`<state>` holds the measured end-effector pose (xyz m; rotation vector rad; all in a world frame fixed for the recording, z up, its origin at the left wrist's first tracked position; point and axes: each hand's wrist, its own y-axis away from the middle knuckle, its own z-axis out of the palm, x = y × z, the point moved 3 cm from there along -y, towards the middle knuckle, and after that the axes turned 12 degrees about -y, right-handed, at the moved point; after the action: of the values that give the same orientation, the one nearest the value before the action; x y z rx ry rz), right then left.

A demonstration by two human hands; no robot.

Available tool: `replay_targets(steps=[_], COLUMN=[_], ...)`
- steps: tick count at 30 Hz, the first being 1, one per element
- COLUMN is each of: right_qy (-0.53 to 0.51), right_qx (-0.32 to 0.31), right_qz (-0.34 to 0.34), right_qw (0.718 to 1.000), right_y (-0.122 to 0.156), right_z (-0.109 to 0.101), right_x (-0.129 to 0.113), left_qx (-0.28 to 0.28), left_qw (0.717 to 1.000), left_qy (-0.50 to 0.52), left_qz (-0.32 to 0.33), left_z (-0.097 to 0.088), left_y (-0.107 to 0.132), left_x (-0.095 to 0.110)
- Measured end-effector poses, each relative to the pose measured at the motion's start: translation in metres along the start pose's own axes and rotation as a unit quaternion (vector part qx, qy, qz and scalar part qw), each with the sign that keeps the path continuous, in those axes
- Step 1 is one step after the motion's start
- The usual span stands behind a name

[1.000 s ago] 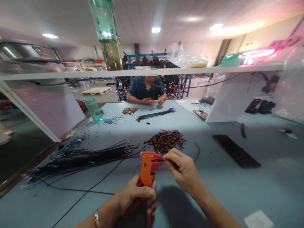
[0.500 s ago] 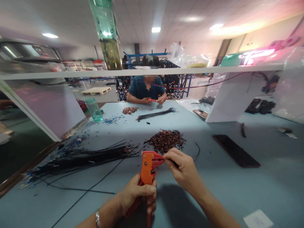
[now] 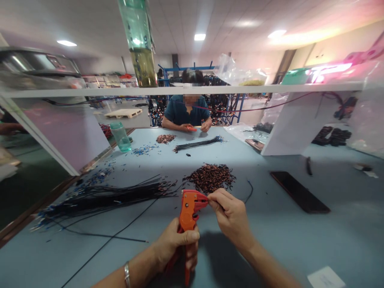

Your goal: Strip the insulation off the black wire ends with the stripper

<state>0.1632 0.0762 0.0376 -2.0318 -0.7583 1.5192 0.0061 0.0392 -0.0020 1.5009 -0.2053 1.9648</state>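
My left hand [image 3: 183,244] is wrapped round the handles of an orange and red wire stripper [image 3: 188,208], held upright with its jaws pointing right. My right hand [image 3: 229,214] is closed in a pinch at the tip of the jaws, on what looks like a thin black wire [image 3: 250,193]; its curved, blue-tipped length shows beyond the hand. The end at the jaws is mostly hidden by my fingers. Just behind the tool lies a heap of short black and copper offcuts [image 3: 211,177]. Left of it, a bundle of black wires [image 3: 111,198] lies on the table.
A dark phone [image 3: 300,192] and a white paper piece [image 3: 326,278] lie at right. Across the table [image 3: 150,164] a person [image 3: 187,114] holds a red tool [image 3: 191,129] near another wire bundle [image 3: 198,144]. A shelf [image 3: 180,91] spans above; a green bottle [image 3: 120,137] stands at left.
The whole view has shifted slightly. My hands keep nearly the same pose, with the stripper's jaws still at my right fingertips. Across the table, the person's red tool has tilted a little.
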Motion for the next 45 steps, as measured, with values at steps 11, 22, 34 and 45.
replay_targets(steps=[11,22,34,45], right_qy=[0.0,0.036,0.007,-0.078], right_qx=[0.005,0.022,-0.057,-0.066], right_qz=[0.011,0.037,0.051,0.172], right_qw=[1.0,0.998,0.997,0.98], right_y=[0.0,-0.004,0.006,0.003], right_z=[0.002,-0.007,0.009,0.008], right_x=[0.003,0.009,0.005,0.002], left_qx=[0.037,0.075,0.053,0.22], left_qw=[0.999,0.991,0.992,0.859], left_qy=[0.007,0.075,0.018,-0.404], left_qz=[-0.027,0.086,0.115,0.226], left_z=[-0.008,-0.023,-0.014,-0.023], left_y=[-0.001,0.001,-0.001,0.012], left_x=[-0.005,0.02,0.014,0.031])
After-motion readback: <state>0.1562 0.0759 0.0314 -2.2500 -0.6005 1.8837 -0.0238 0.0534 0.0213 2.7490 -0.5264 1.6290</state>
